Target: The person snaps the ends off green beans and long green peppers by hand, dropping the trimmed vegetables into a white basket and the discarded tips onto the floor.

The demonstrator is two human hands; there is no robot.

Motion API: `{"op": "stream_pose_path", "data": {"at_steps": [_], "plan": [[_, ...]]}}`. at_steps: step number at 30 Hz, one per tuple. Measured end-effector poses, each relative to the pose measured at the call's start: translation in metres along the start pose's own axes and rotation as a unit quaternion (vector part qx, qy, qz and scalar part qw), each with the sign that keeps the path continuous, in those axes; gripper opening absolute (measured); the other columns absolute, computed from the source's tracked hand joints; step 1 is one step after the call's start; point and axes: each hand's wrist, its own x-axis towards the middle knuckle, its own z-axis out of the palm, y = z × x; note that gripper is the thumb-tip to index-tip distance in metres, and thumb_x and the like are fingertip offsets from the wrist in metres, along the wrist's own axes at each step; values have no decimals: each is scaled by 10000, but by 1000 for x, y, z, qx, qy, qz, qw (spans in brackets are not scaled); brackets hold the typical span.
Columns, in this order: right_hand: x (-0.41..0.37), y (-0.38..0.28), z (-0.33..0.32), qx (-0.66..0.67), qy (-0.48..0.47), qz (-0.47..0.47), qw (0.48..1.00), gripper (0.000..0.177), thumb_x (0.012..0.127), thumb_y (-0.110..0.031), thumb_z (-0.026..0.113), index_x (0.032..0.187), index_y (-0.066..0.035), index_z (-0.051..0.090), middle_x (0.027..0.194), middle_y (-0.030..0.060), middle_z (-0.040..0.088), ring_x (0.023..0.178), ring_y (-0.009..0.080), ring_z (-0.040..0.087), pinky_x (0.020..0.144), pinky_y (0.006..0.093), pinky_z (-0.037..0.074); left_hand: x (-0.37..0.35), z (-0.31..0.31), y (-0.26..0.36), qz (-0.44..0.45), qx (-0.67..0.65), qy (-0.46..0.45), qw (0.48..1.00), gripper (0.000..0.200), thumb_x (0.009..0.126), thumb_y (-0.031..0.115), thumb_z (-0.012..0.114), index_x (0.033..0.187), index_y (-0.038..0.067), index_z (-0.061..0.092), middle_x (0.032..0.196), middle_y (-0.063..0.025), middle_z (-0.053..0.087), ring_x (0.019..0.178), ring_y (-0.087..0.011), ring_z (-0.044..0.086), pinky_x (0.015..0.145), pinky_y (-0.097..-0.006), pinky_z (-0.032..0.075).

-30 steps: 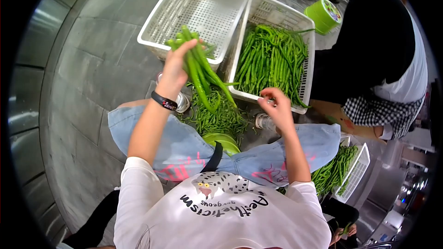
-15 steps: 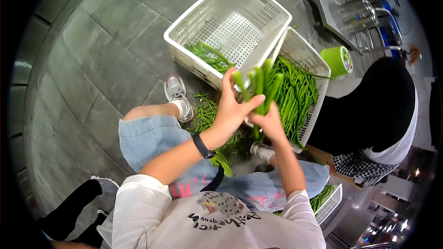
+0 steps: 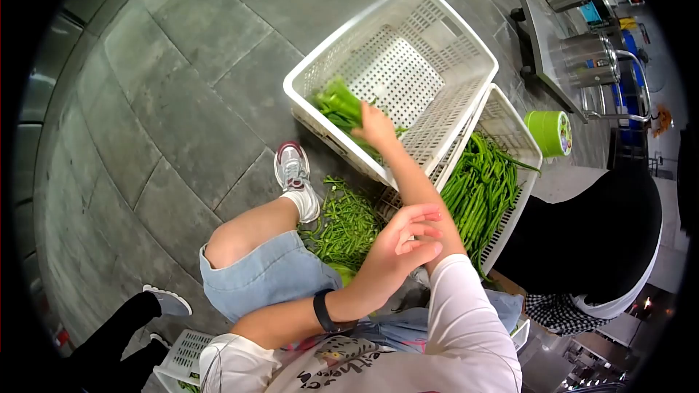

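Peppers (image 3: 338,105) are apparently being laid in the upper-centre crate (image 3: 397,73).
Right hand (image 3: 379,129): grip cannot be told, release seemingly needed; left hand (image 3: 403,247): fingers held loosely apart.

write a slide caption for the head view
Right hand at long, slender green peppers inside a white, rectangular, perforated plastic crate; left hand empty and loosely open.

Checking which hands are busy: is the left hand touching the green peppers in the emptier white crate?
Apart. The head view plainly shows the gap: the left hand is outside the crate's near wall, the green peppers inside.
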Motion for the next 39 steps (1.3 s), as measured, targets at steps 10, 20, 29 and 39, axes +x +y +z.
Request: {"op": "stream_pose_path", "data": {"at_steps": [10, 20, 29, 39], "plan": [[-103, 20, -74, 498, 126, 50, 856, 248, 844, -155, 629, 1058, -31, 630, 984, 90, 657, 870, 159, 627, 762, 282, 501, 8, 0, -11, -12, -3, 40, 999, 416, 855, 81, 537, 1258, 18, 457, 1136, -77, 514, 949, -135, 537, 842, -265, 419], [-298, 142, -28, 355, 278, 345, 823, 307, 765, 54, 530, 1060, -6, 587, 970, 106, 627, 876, 195, 611, 760, 305, 504, 9, 18, -39, -35, 22, 22, 999, 291, 867, 92, 531, 1148, 15, 539, 975, -24, 551, 847, -103, 528, 781, -254, 419], [-276, 139, -21, -276, -22, -113, 954, 457, 821, -138, 570, 1264, -146, 458, 1350, 56, 398, 1311, 196, 309, 987, 594, 320, 25, 20, -65, 1, 72, 16, 997, 278, 863, 102, 550, 1126, 13, 542, 937, -19, 551, 813, -102, 532, 744, -247, 423], [-332, 159, -88, -149, 182, -52, 971, 315, 694, 60, 599, 951, -121, 577, 1100, 31, 570, 1183, 204, 467, 1053, 583, 214, 30, 14, -74, -3, 98, 9, 995, 252, 858, 93, 558, 1096, 11, 556, 925, -28, 566, 790, -110, 543, 718, -247, 444]]}}
